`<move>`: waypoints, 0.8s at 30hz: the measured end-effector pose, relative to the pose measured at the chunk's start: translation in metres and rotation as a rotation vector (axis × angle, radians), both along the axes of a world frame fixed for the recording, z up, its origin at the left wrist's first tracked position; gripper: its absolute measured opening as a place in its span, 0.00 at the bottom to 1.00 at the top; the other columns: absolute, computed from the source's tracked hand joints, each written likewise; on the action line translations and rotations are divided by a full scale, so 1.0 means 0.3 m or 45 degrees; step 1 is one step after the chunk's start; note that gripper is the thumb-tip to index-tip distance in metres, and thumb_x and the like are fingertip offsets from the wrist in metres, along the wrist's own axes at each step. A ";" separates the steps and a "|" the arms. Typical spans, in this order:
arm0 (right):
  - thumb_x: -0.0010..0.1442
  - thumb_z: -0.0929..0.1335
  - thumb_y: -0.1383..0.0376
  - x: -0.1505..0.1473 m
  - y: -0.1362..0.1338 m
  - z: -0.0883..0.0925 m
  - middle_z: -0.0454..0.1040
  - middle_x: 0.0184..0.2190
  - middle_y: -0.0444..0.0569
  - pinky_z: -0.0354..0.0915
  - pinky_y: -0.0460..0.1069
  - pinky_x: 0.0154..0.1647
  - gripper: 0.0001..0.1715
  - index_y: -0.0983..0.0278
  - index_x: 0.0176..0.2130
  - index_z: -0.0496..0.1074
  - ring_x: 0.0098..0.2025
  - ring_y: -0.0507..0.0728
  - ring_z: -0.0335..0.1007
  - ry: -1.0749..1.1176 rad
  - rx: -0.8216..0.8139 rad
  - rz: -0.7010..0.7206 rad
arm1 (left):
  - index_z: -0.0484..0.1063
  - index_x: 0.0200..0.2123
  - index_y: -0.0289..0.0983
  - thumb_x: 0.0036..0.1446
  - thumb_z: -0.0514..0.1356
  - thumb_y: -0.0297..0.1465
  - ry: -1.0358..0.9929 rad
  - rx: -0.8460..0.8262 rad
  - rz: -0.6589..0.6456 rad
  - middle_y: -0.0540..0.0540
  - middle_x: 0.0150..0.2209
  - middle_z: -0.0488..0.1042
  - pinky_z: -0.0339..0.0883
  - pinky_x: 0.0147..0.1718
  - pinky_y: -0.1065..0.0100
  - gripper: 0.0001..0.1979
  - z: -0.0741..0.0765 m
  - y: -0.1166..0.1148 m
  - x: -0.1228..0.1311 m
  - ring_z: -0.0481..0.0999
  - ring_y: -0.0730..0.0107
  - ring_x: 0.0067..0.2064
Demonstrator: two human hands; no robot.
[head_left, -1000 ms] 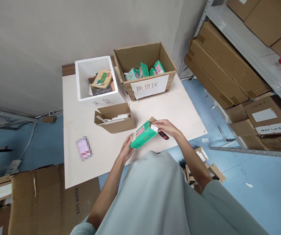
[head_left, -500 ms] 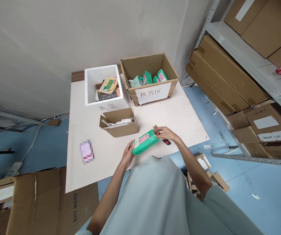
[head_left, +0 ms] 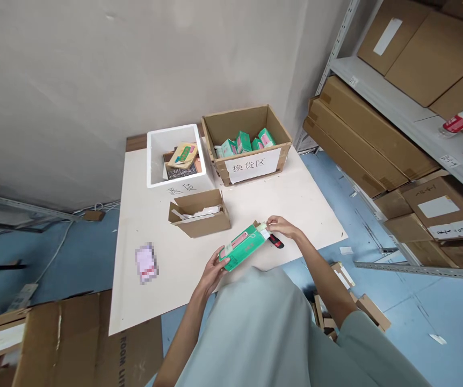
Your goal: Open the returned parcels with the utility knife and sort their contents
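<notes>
My left hand (head_left: 212, 271) grips the lower left end of a green box (head_left: 243, 247) with a pink picture on its front. The box is held tilted above the table's front edge, its right end raised. At that end the fingers of my right hand (head_left: 283, 226) are pinched on a pale, flap-like piece (head_left: 264, 231); whether it is a flap or part of the contents, I cannot tell. A black and red tool, perhaps a box cutter (head_left: 275, 242), lies on the table just below my right hand.
On the table (head_left: 175, 279) stand a small open carton (head_left: 205, 224) with white items, a white foam box (head_left: 151, 161) of books, and a larger carton (head_left: 286, 156) of green boxes. A blurred-out item (head_left: 146, 263) lies at left. Loaded shelving (head_left: 400, 91) stands at right.
My right hand has moved slightly right, and a pale piece now shows at the green box's right end. The box's front has turned more toward me. The camera view has shifted slightly.
</notes>
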State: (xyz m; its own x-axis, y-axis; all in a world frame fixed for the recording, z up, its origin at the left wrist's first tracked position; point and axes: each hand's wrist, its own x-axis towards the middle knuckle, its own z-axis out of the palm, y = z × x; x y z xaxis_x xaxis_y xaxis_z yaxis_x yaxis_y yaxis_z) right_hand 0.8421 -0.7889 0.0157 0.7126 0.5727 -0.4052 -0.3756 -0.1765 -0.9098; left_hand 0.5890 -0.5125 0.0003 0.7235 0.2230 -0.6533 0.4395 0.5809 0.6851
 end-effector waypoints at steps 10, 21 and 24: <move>0.46 0.81 0.54 0.224 -0.109 0.181 0.81 0.52 0.51 0.72 0.57 0.60 0.27 0.59 0.44 0.78 0.59 0.63 0.75 -0.423 0.106 -0.555 | 0.68 0.65 0.43 0.51 0.81 0.27 0.138 0.054 0.200 0.42 0.53 0.83 0.81 0.44 0.65 0.41 -0.073 0.001 0.043 0.85 0.69 0.38; 0.52 0.82 0.55 0.186 -0.018 0.344 0.83 0.57 0.51 0.74 0.52 0.53 0.27 0.56 0.52 0.86 0.57 0.62 0.78 -0.193 0.384 -0.212 | 0.74 0.57 0.40 0.54 0.80 0.42 0.085 0.362 0.018 0.32 0.71 0.72 0.69 0.70 0.50 0.31 0.078 -0.149 0.184 0.67 0.41 0.76; 0.52 0.82 0.57 0.164 0.043 0.363 0.84 0.57 0.52 0.74 0.53 0.54 0.28 0.57 0.52 0.86 0.56 0.63 0.79 -0.089 0.522 -0.100 | 0.74 0.64 0.39 0.66 0.65 0.61 -0.178 -0.095 -0.215 0.29 0.68 0.76 0.77 0.61 0.45 0.38 0.209 -0.165 0.231 0.77 0.39 0.69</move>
